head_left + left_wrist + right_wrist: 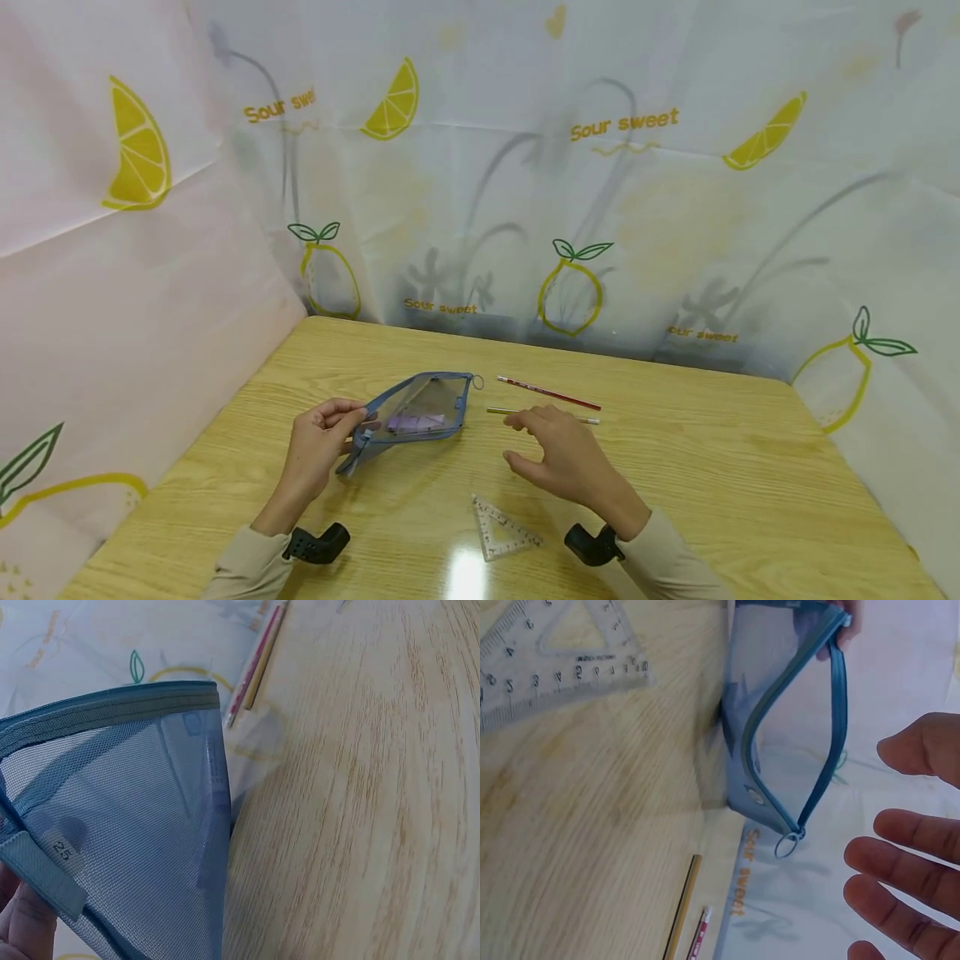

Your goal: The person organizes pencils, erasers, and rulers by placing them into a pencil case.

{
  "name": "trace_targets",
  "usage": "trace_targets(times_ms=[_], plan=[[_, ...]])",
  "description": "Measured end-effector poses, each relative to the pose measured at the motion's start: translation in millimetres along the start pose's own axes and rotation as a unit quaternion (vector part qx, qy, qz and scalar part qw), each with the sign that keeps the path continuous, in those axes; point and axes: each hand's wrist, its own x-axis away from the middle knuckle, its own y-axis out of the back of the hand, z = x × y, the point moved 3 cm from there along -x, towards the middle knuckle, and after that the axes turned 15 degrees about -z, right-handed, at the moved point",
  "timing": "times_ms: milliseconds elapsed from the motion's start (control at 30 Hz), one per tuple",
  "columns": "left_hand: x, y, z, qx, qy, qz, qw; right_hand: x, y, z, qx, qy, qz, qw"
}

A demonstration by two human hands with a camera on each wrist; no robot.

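Note:
A blue mesh zip pouch [460, 408] gapes at its zipped mouth, its left end gripped between the thumb and fingers of my left hand [315, 443]. Inside lies a small purple item [415, 423], its kind not clear through the mesh. The ring on the zip pull [786, 845] hangs from the pouch's far corner in the right wrist view. My right hand [562, 457] holds nothing, fingers spread and thumb apart. In the head view it overlaps a yellow-green pencil [498, 410], partly hiding it. Behind that one lies a red pencil [551, 392].
A clear triangular set square [514, 547] lies on the wooden table [712, 467] near the front, between my forearms. White sheeting [465, 208] printed with lemons rises behind the table and along its left and right sides.

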Motion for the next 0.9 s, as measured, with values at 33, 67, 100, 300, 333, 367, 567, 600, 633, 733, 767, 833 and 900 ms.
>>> trace_targets(times_ms=[33, 67, 100, 300, 333, 367, 567, 600, 633, 733, 767, 833, 900], plan=[[-0.1, -0.1, -0.2, 0.000, -0.001, 0.000, 1.0000, 1.1, 0.4, 0.7, -0.001, -0.002, 0.003, 1.0000], [-0.2, -0.2, -0.4, 0.000, -0.003, 0.001, 1.0000, 2.3, 0.5, 1.3, -0.004, -0.005, 0.008, 0.9999], [-0.4, -0.3, -0.7, 0.001, -0.004, 0.003, 1.0000, 3.5, 0.8, 2.1, -0.007, -0.009, 0.013, 0.9998], [-1.0, -0.9, -2.2, 0.004, -0.001, 0.008, 1.0000, 11.5, 0.9, 6.5, -0.020, -0.029, 0.044, 0.9984], [-0.7, -0.6, -2.3, 0.004, 0.001, 0.008, 1.0000, 13.2, 0.7, 7.3, -0.022, -0.030, 0.048, 0.9982], [-0.1, -0.3, -2.3, 0.005, 0.005, 0.008, 0.9999, 15.0, 0.5, 8.3, -0.025, -0.033, 0.051, 0.9979], [5.8, 1.7, -1.0, 0.009, 0.027, 0.005, 0.9996, 29.7, -2.6, 12.4, -0.051, -0.050, 0.074, 0.9947], [6.8, 2.0, -0.2, 0.010, 0.032, 0.004, 0.9994, 32.5, -3.1, 13.1, -0.056, -0.053, 0.078, 0.9939], [7.7, 2.4, 0.7, 0.008, 0.035, 0.003, 0.9994, 35.2, -3.5, 13.7, -0.061, -0.056, 0.083, 0.9932], [8.8, 2.5, 2.4, 0.008, 0.041, 0.001, 0.9991, 40.8, -3.9, 15.2, -0.071, -0.059, 0.091, 0.9916], [8.4, 2.1, 2.1, 0.009, 0.040, 0.000, 0.9992, 41.6, -3.8, 15.4, -0.070, -0.057, 0.091, 0.9917], [6.2, 0.6, 0.0, 0.013, 0.031, 0.002, 0.9994, 41.6, -3.3, 15.3, -0.066, -0.052, 0.091, 0.9924], [2.7, -1.5, -3.6, 0.020, 0.019, 0.005, 0.9996, 40.0, -2.3, 14.7, -0.058, -0.047, 0.090, 0.9931]])
